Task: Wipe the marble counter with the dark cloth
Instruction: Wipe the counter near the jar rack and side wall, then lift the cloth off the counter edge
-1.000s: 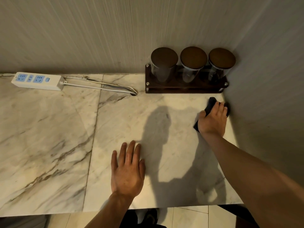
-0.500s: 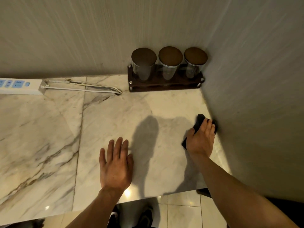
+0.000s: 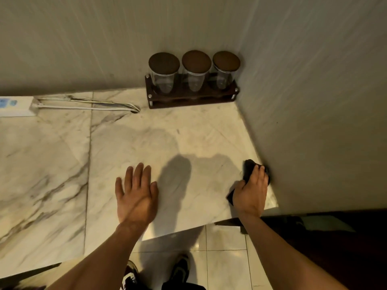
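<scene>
Marble counter (image 3: 52,164): pale polished slabs, grey-brown veins running diagonally, a straight seam between two slabs left of centre. Right hand (image 3: 251,193) lies over the dark cloth (image 3: 249,169), fingers curled down and pressing it to the stone at the near right corner, tight against the ribbed side wall (image 3: 314,101); soft black bunched fabric shows beyond the fingertips and below the thumb. Left hand (image 3: 136,195) rests flat on the marble, palm down, fingers spread, holding nothing, well apart from the cloth. Far right corner: three clear glass jars (image 3: 195,74) with round dark wooden lids, upright in a dark wooden rack (image 3: 192,99). Far left: white power strip (image 3: 16,106), thin white cables (image 3: 88,103) trailing right. Below the counter edge, glossy floor tiles (image 3: 226,241) and dark shoes (image 3: 180,266).
</scene>
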A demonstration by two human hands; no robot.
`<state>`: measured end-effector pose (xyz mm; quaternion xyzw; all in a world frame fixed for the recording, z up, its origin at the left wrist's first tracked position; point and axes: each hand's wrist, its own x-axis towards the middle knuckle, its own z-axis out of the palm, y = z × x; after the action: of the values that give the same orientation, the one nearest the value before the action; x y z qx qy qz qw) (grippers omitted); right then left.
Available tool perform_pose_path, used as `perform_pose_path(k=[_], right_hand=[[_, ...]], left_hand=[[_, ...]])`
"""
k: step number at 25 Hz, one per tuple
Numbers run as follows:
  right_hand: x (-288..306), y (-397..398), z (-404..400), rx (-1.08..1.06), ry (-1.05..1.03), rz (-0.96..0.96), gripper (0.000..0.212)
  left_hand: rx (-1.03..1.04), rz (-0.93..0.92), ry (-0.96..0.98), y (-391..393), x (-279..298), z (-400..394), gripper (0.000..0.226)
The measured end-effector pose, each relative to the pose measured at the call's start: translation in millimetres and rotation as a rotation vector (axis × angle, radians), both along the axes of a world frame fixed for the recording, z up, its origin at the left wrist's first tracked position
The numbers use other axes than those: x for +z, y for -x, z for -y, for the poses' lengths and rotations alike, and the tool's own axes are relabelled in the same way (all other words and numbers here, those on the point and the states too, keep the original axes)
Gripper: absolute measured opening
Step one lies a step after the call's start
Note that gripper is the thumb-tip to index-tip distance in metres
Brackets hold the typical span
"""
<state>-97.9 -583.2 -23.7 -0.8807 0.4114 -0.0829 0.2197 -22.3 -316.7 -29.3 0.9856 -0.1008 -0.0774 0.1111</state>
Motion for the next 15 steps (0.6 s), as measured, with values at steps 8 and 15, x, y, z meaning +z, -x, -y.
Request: perform_pose_path(k=[8,15], right_hand=[[1,55,8,0.014,-0.129,0.038,0.064],[7,79,-40,0.004,-0.146,0.056,0.062]], left_hand=[[-0.028,-0.009,0.141,-6,2,-8,0.060],[-0.047,0.064,0.495,-1,29,-45,0.047]])
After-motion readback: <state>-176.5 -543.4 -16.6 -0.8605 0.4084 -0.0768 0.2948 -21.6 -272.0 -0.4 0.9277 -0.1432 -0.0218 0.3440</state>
